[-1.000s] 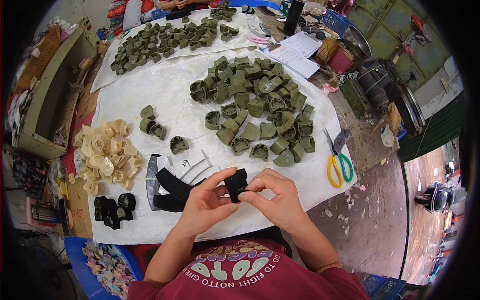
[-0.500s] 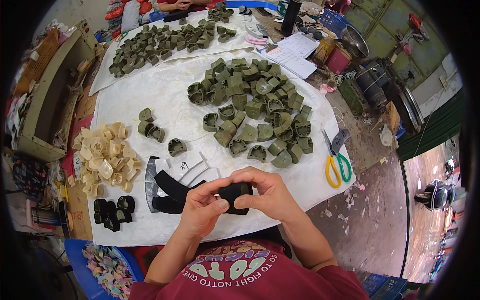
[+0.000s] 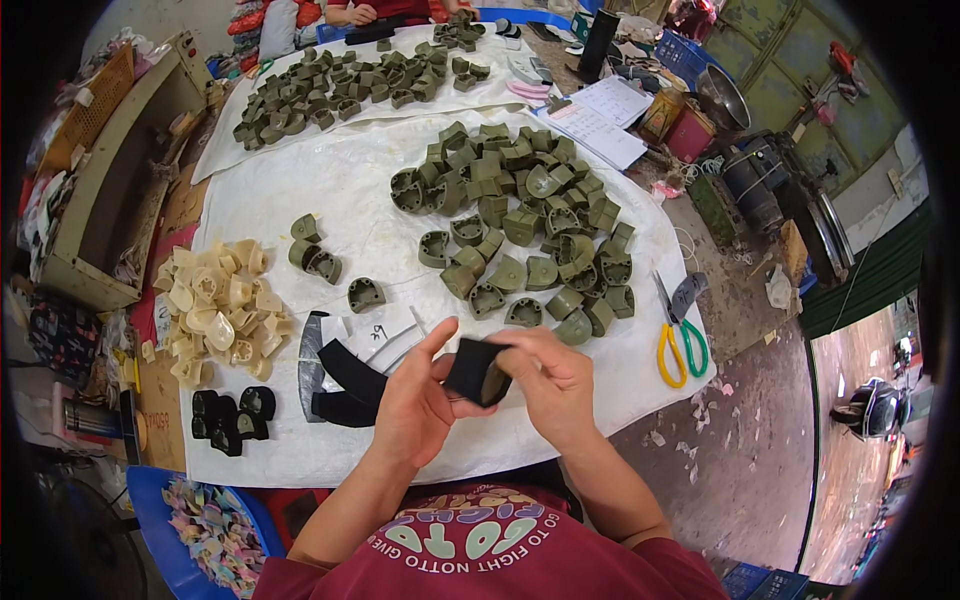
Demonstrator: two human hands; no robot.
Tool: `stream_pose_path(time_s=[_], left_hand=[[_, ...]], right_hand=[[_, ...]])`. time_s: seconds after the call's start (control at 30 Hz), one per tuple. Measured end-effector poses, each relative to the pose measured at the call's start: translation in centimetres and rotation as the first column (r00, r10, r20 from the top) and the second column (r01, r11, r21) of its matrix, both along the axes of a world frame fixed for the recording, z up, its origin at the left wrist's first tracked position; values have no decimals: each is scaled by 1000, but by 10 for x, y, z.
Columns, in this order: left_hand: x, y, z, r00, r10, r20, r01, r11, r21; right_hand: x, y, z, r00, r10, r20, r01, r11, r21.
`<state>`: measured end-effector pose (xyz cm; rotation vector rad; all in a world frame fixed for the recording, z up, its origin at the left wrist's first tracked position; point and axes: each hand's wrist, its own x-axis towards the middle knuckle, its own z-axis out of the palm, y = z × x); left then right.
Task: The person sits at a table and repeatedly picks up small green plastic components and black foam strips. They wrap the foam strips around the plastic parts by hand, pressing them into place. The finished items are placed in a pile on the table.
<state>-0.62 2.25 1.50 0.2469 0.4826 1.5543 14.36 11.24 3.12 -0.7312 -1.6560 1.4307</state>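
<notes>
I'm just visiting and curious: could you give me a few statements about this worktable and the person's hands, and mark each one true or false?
1. Both hands, the left hand and the right hand, hold one black piece. True.
2. The scissors have red handles. False: they are yellow and green.
3. A pile of cream pieces lies on the person's left. True.
4. The olive-green pieces sit inside a box. False: they lie loose on the white sheet.

The black piece (image 3: 478, 371) looks like matt cloth. The olive heel pieces (image 3: 520, 215) seem smooth moulded plastic, the cream ones (image 3: 215, 310) duller. A woven white sheet (image 3: 340, 190) is faintly glossy. The scissors (image 3: 678, 325) have metal blades and shiny plastic handles.
</notes>
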Motion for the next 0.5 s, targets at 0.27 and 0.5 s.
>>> stream_pose_path(time_s=[0.27,0.5], left_hand=[[4,4,-3,753,237,-614,-233,968,88],[14,5,2,139,406,-903,-206,904,375]], right_hand=[[-11,-3,-8,994,90,57,-99,978,185],[-23,-13,-9,989,130,-67,-142,959,-246]])
